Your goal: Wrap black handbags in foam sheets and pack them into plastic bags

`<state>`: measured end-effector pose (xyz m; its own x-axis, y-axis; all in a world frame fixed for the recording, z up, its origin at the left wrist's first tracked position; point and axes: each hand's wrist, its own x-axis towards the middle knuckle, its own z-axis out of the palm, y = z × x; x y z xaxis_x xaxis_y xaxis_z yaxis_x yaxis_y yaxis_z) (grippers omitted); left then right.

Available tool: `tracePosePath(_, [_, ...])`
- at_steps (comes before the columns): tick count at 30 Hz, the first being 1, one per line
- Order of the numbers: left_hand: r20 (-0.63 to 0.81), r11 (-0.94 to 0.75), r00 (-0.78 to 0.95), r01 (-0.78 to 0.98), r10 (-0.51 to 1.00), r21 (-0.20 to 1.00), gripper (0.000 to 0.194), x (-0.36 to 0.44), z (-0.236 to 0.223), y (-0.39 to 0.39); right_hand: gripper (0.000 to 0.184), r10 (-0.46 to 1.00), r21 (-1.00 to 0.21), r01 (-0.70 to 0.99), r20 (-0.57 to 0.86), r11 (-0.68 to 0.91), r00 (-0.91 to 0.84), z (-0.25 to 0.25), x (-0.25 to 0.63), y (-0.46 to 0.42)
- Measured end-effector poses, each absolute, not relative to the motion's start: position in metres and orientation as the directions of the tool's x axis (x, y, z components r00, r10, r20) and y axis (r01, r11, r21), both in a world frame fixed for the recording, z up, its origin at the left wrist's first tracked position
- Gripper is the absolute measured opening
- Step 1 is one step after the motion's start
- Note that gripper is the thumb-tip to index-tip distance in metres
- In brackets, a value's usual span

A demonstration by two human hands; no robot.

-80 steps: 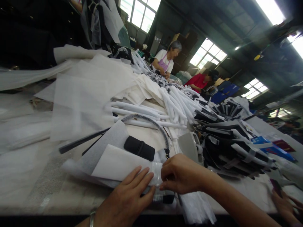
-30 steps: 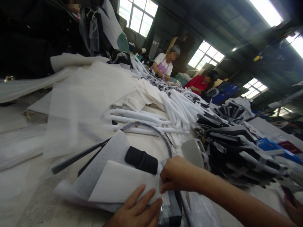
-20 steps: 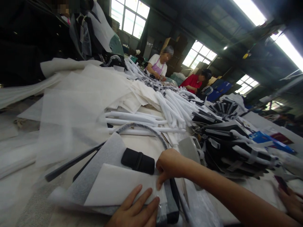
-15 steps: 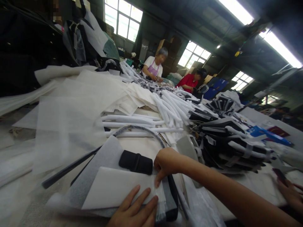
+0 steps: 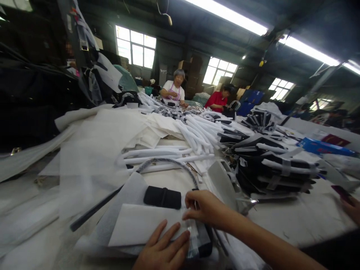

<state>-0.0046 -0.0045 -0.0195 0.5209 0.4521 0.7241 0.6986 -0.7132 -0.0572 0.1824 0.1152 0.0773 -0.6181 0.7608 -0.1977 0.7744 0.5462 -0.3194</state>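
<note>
My left hand (image 5: 163, 249) lies flat, fingers spread, on a folded white foam sheet (image 5: 140, 225) at the table's near edge. My right hand (image 5: 204, 208) is curled, its fingertips pinching the clear tape or film (image 5: 192, 232) at the sheet's right end. The sheet wraps a dark flat item (image 5: 206, 240) whose edge shows below the fingers. A black padded strap piece (image 5: 162, 197) lies just behind the sheet, with a grey curved cord (image 5: 168, 165) arching over it.
White foam sheets (image 5: 92, 150) and white wrapped tubes (image 5: 194, 137) cover the table's left and middle. A stack of black wrapped pieces (image 5: 270, 168) sits at right beside a tape dispenser (image 5: 225, 183). Two people work at the far end. Another person's hand (image 5: 350, 204) shows at right.
The view has tilted up and turned right. My right hand slid from the sheet's top right corner down its right end; my left hand stayed pressed on the sheet.
</note>
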Motion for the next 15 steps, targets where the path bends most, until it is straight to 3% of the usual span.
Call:
tracePosePath(5, [0.693, -0.708, 0.540, 0.703, 0.478, -0.060, 0.020, -0.006, -0.019, -0.006, 0.008, 0.808, -0.368, 0.786, -0.136, 0.496, -0.573, 0.065, 0.187, 0.087])
tracePosePath(9, [0.634, -0.722, 0.588, 0.689, 0.502, -0.067, 0.025, -0.011, -0.005, -0.009, 0.023, 0.825, -0.336, 0.758, 0.127, 0.559, -0.551, 0.059, 0.200, 0.047])
tracePosePath(10, [0.606, -0.730, 0.610, 0.680, 0.511, -0.069, 0.027, -0.012, 0.000, -0.009, 0.025, 0.767, -0.283, 0.713, 0.235, 0.641, -0.596, 0.053, 0.204, 0.035])
tracePosePath(12, [0.548, -0.743, 0.643, 0.667, 0.535, -0.057, 0.030, -0.014, 0.010, -0.012, 0.034, 0.546, -0.044, 0.582, 0.407, 0.812, -0.732, 0.037, 0.213, 0.015])
tracePosePath(15, [0.481, -0.775, 0.688, 0.632, 0.544, -0.027, 0.030, -0.023, 0.023, -0.015, 0.038, 0.317, 0.278, 0.489, 0.489, 0.826, -0.813, 0.011, 0.222, 0.002])
